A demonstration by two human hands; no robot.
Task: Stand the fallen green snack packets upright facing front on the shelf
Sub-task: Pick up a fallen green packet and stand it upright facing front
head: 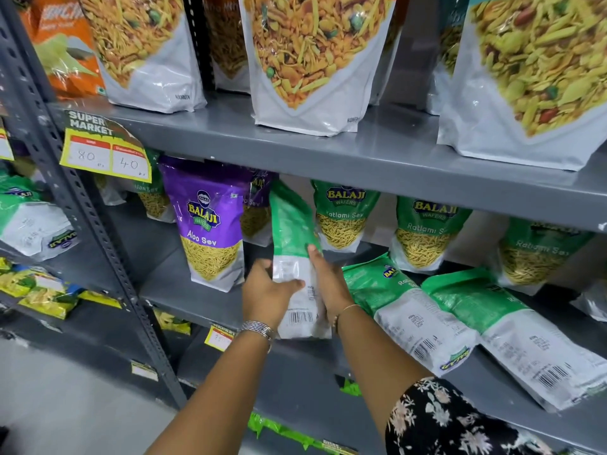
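A green and white snack packet (293,234) is held upright over the middle shelf (184,290), its back with the barcode turned toward me. My left hand (267,292) grips its left side and my right hand (328,284) grips its right side. Two more green packets (394,297) (512,336) lie flat on their fronts to the right, backs up. Behind them three green Ratlami Sev packets (345,218) (427,234) (532,254) stand upright facing front.
A purple Aloo Sev packet (210,231) stands just left of the held packet. Large namkeen pouches (315,60) fill the upper shelf. A price tag (105,152) hangs from the upright post. Small green packets (282,431) lie on the lower shelf.
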